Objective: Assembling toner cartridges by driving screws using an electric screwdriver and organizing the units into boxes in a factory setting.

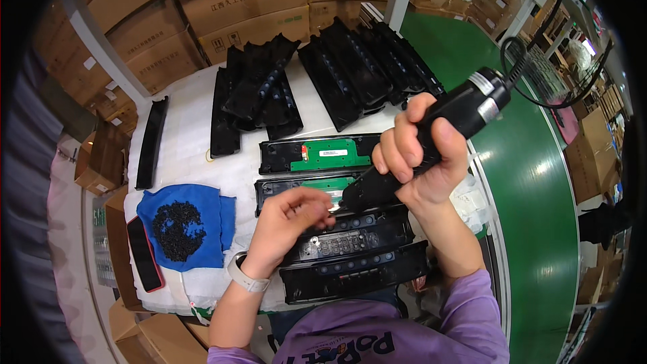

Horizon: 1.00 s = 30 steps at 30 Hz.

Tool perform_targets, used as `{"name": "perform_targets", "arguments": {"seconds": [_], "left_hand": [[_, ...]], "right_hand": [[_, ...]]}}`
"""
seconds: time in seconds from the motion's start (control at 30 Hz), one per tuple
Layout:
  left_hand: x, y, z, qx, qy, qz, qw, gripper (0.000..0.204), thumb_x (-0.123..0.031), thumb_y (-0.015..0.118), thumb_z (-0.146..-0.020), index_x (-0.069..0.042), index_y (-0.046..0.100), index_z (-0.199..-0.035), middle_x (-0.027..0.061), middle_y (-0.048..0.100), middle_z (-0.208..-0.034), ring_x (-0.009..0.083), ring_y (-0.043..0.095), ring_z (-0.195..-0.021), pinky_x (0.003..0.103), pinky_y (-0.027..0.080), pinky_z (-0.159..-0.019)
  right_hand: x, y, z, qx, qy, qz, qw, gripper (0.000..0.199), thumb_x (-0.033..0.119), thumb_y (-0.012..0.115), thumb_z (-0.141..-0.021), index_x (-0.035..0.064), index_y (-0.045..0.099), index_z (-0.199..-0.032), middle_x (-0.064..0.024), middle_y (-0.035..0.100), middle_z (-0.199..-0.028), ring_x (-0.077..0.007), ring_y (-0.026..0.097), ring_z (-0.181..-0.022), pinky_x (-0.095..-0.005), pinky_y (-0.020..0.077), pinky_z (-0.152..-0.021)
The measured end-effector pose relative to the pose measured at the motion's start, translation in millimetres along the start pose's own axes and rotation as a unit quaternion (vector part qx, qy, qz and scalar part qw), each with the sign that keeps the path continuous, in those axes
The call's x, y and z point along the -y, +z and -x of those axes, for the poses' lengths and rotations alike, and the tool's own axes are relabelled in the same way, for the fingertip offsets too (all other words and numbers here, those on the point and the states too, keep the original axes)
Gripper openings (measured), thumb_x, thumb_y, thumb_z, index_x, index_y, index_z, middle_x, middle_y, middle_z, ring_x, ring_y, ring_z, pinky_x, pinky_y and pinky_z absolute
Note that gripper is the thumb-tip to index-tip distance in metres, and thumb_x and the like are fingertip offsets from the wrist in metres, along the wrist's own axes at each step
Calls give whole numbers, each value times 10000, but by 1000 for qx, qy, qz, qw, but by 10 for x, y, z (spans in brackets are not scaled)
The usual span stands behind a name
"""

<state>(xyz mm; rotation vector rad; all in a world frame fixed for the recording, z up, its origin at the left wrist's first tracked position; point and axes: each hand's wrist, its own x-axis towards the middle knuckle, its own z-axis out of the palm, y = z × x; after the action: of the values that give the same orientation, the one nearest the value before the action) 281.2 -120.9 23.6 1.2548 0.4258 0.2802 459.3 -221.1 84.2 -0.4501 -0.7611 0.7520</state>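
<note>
My right hand (pixel 431 155) is wrapped round a black electric screwdriver (pixel 482 101), which is tilted with its tip down to the left. At that tip my left hand (pixel 290 219) has its fingers pinched together; whatever they hold is too small to make out. Beneath both hands lies a long black plastic housing (pixel 267 192) with a green circuit board (pixel 323 185) in it, partly hidden. Just beyond it is a similar housing (pixel 280 155) with its own green board (pixel 330 153). Nearer me are two more black housings (pixel 397 229) (pixel 310 290).
A blue cloth (pixel 226 219) bears a heap of small black screws (pixel 176 229), beside a red-edged phone (pixel 143 256). Black housings (pixel 253 87) (pixel 347 67) are stacked at the back; one (pixel 152 141) lies far left. Cartons (pixel 242 0) stand behind. The screwdriver's cable (pixel 515 61) runs up right.
</note>
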Motion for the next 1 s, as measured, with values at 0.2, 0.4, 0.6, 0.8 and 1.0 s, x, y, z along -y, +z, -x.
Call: {"name": "perform_targets", "arguments": {"seconds": [0.2,0.4,0.6,0.8,1.0], "left_hand": [[14,-123,-89,-105,54,83,990,218,-117,399,-959,30,510,-1075,189,589,-1114,226,598,-1027,292,475,-880],[-69,-157,-59,-139,67,122,980,180,-117,356,-985,16,468,-1031,219,616,-1014,244,648,-915,282,522,-793],[-31,-237,-104,-149,42,88,984,209,-174,373,-992,6,479,-991,149,629,-757,143,589,-538,208,448,-471],[-19,-330,-114,-114,21,79,990,192,-190,387,-988,-26,486,-972,-15,383,-536,35,279,-413,195,190,-365],[36,-306,-134,-151,28,110,982,111,-132,431,-962,-38,474,-1004,-37,361,-577,35,260,-457,197,199,-403]], "right_hand": [[-119,0,25,12,65,237,969,254,141,590,-772,11,427,-917,-54,433,-534,-136,394,-393,-267,343,-395],[-239,-43,60,47,74,267,960,244,97,634,-770,9,446,-898,-66,500,-574,-121,450,-424,-236,369,-405],[-273,-40,98,67,97,283,952,225,40,630,-758,13,441,-877,-57,505,-590,-108,458,-458,-234,378,-443],[-311,30,104,90,94,317,939,275,83,765,-653,40,558,-828,5,588,-738,-64,544,-652,-213,447,-599],[-267,49,69,128,51,315,939,223,-22,689,-676,19,517,-812,-29,559,-681,-72,524,-605,-207,425,-549]]}}
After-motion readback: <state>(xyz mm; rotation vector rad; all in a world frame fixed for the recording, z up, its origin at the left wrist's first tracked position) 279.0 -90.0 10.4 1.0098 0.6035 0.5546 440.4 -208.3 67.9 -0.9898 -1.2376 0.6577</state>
